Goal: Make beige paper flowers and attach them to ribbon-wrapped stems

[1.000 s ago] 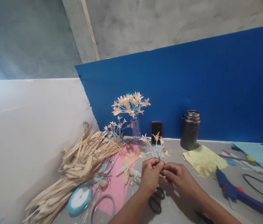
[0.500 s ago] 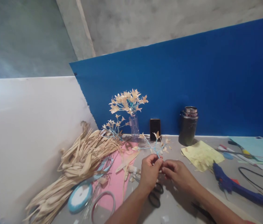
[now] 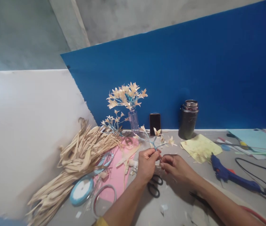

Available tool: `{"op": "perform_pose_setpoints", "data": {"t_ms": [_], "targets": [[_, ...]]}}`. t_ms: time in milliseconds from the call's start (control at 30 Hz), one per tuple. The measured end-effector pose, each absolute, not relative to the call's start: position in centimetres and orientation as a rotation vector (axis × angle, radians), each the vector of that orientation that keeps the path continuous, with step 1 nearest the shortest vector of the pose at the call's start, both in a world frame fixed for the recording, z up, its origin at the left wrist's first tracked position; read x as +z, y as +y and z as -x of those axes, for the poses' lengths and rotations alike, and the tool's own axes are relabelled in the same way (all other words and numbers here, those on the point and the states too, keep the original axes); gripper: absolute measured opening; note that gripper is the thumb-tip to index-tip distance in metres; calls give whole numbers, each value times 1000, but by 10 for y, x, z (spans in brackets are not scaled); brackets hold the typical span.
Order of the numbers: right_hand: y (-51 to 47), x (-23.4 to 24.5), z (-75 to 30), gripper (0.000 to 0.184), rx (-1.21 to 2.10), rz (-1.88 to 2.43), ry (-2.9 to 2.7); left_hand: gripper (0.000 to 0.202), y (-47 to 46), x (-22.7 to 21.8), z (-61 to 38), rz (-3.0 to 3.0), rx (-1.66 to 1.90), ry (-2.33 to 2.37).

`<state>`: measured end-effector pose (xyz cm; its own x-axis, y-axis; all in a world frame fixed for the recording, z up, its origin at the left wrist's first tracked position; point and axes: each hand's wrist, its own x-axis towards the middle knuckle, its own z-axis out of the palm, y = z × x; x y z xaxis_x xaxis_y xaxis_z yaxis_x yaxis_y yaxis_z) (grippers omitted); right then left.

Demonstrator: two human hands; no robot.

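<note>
– in the head view, where was the flower sprig [image 3: 155, 145]?

– above the table [image 3: 170, 204], at the tip of the left hand [image 3: 147, 164], whose thumb and fingers were clamped on the foot of its stem.

– and the right hand [image 3: 177, 168]?

– just beside. its thumb and forefinger were bent close to one another near that foot; whether they gripped anything, i couldn't tell.

– what could have gone wrong?

– the sprig might have twisted in the pinch, i thought, since only its foot was held while the blooms spread wide. a hard tug could have bent the thin stem. the scissors [image 3: 155, 185] lay near the left wrist, where a forearm could have knocked them.

– which way did it point?

– blooms up and forward, fanning to both sides; its long axis rose from the pinch, the lower end hidden by fingers.
</note>
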<state>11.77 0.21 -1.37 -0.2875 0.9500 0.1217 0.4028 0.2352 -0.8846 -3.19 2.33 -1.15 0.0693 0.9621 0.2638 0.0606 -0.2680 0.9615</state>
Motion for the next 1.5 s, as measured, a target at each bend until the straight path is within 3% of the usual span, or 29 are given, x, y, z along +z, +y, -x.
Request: {"op": "perform_pose_setpoints", "data": {"t_ms": [433, 767, 1033, 1300, 1500], "targets": [[5, -16, -117, 19, 1054, 1227, -1608, 12, 22, -14, 25, -1328, 1263, 1006], [6, -22, -114, 7, 1284, 1188, -1547, 10, 21, -15, 25, -1241, 1363, 1049], [9, -23, -118, 14, 1077, 1288, -1632, 10, 20, -16, 22, -1219, 1294, 1051], [5, -21, -119, 12, 1136, 1282, -1691, 15, 24, -11, 27, -1107, 1382, 984], [10, -23, -126, 20, 885, 1310, -1833, 19, 28, -16, 25, -1021, 1372, 950]]}}
